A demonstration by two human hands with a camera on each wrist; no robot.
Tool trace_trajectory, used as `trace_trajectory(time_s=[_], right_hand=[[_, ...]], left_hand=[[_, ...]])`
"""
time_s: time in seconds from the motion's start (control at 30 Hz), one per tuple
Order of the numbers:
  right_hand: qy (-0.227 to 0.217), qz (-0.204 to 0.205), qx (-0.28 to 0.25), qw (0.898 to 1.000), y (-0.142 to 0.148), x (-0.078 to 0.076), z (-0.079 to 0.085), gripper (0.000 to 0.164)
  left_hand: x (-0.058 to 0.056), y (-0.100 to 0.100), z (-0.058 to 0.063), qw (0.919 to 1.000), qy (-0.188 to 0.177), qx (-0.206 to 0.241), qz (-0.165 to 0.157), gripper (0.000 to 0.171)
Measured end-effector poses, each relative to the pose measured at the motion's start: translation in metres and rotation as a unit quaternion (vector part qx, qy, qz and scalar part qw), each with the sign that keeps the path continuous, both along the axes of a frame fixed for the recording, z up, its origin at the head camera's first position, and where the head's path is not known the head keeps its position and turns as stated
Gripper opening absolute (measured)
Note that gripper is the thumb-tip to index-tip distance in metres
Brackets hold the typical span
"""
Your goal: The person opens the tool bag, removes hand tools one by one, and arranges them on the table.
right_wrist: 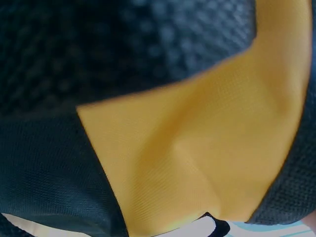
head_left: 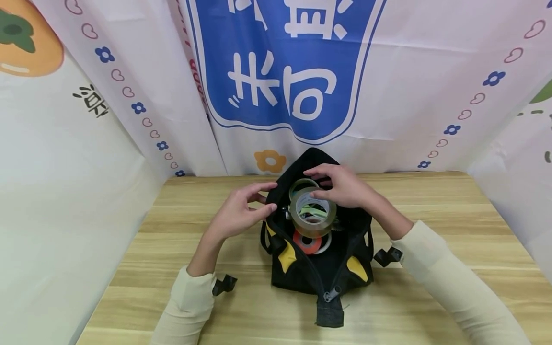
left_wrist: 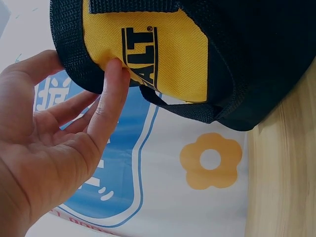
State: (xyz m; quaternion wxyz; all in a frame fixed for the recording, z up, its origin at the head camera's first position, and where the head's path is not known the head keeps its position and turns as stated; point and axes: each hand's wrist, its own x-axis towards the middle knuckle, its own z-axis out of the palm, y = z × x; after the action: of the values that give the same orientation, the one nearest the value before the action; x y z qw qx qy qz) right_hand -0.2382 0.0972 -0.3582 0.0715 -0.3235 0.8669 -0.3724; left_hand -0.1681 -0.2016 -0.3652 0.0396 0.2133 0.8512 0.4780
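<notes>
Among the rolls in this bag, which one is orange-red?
The orange-red roll just below the large roll in the head view. The large roll and rear roll look brownish-olive; the partly hidden ring beside the orange-red one is whitish.

Bag (head_left: 297,280) on table (head_left: 250,318), tape roll (head_left: 311,231) at its mouth

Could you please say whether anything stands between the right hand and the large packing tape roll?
Nothing visible does: in the head view, the right hand is over the tool bag, its thumb overlapping the packing tape roll's upper part. The left hand holds the bag's edge, to one side.
</notes>
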Motion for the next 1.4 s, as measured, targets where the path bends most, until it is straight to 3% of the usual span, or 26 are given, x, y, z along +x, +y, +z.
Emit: trace_trajectory(time_s=[0.33, 0.53, 1.0, 1.4], right_hand=[[0.050, 0.005, 0.049, 0.998, -0.006, -0.002, -0.014, 0.049], [0.055, 0.003, 0.072, 0.996, -0.009, -0.002, -0.021, 0.048], [0.107, -0.013, 0.072, 0.992, -0.013, -0.001, -0.021, 0.030], [0.097, -0.083, -0.037, 0.991, 0.004, 0.012, 0.009, 0.028]], left_hand=[[0.002, 0.000, 0.003, 1.0000, -0.004, 0.001, 0.000, 0.050], [0.001, 0.000, 0.003, 1.0000, -0.001, 0.000, -0.004, 0.049], [0.001, -0.001, 0.004, 1.0000, 0.002, -0.001, -0.006, 0.050], [-0.001, -0.001, -0.001, 0.9999, -0.009, -0.003, -0.002, 0.050]])
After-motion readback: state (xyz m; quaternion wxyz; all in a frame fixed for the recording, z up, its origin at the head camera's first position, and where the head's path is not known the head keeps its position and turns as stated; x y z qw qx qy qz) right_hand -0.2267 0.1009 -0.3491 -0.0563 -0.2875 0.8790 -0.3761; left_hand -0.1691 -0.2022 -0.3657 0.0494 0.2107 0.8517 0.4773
